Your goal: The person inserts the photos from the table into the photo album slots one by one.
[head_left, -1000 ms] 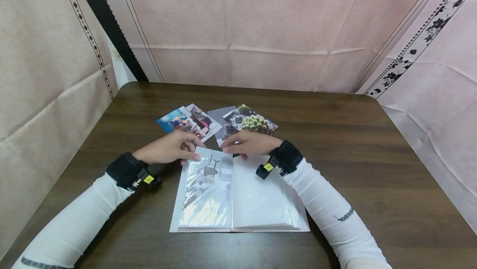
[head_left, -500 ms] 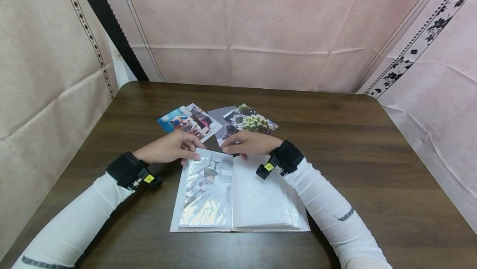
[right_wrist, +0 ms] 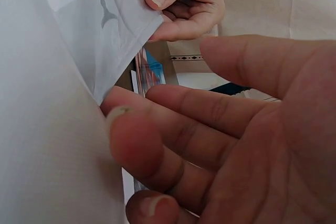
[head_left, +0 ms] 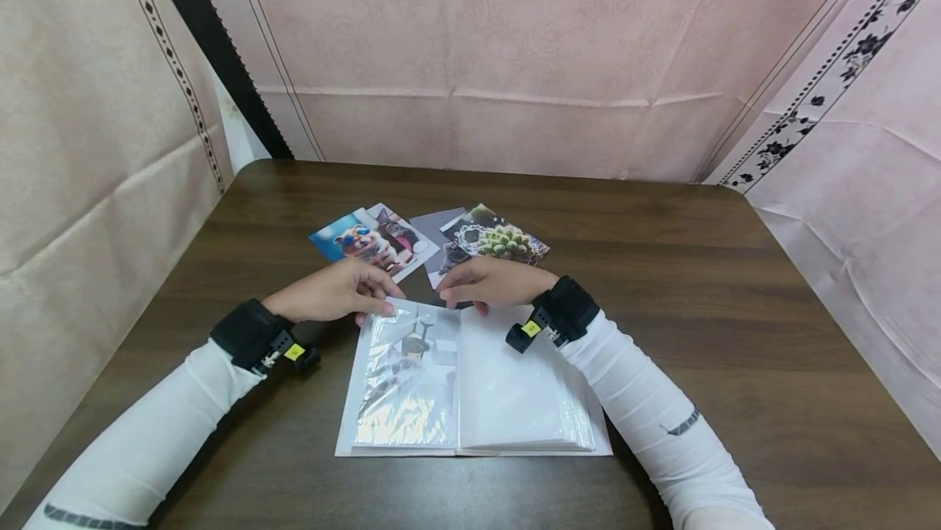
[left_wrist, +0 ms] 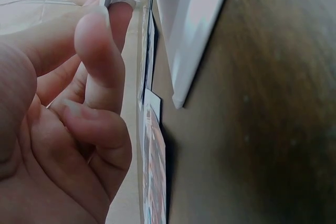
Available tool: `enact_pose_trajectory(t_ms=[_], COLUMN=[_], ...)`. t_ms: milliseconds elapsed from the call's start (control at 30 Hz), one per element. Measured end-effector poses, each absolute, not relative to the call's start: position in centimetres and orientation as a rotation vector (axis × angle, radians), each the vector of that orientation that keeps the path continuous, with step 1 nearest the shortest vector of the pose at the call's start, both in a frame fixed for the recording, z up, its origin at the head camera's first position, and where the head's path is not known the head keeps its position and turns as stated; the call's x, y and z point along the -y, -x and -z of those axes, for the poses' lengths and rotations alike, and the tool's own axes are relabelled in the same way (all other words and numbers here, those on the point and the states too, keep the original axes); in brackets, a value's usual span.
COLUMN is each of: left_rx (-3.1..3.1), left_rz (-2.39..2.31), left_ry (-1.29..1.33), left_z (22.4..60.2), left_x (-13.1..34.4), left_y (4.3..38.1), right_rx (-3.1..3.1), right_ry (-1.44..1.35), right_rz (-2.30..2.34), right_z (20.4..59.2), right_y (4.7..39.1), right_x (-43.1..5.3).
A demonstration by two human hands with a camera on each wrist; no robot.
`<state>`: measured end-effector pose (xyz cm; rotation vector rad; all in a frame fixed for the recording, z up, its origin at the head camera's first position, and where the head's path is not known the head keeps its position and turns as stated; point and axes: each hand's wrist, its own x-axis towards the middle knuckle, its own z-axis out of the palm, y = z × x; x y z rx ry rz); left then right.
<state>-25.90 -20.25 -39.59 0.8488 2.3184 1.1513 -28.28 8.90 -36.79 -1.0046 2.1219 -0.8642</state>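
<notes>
A white photo album [head_left: 525, 383] lies spread on the table, with clear plastic sleeves. Its left page [head_left: 408, 387] carries a pale picture under glossy plastic. My left hand [head_left: 341, 289] pinches that page's top left corner between thumb and fingers; in the left wrist view the thumb [left_wrist: 100, 45] presses on the sleeve edge. My right hand [head_left: 492, 281] hovers at the top of the album near the spine. In the right wrist view its thumb [right_wrist: 236, 59] stands apart from the fingers [right_wrist: 184, 124], and a fingertip reaches the sleeve's inner top corner.
Beyond the hands lie several loose photos: a cat in blue sunglasses [head_left: 363, 244] at the left and a succulent photo [head_left: 507, 242] at the right, over a grey card [head_left: 435, 226]. The brown table [head_left: 698, 309] ends at pink cloth hangings [head_left: 470, 64].
The top edge of the left page's contents has sunk slightly toward the person. Both hands have stayed almost in place, and the loose photos have not moved.
</notes>
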Motion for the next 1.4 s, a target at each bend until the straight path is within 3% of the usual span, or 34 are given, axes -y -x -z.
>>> enact_pose_trajectory(t_ms=[1000, 1400], left_rx=[-2.348, -2.502], left_rz=[-1.102, -1.015], left_ry=[-0.899, -0.791], left_z=[39.5, 39.6], left_x=[20.2, 20.8], left_y=[25.9, 26.5], right_rx=[-2.204, -2.410], right_ry=[1.039, 0.897], right_rz=[0.845, 0.821], right_z=[36.6, 36.6], right_y=[26.8, 25.3], right_x=[-11.3, -13.2])
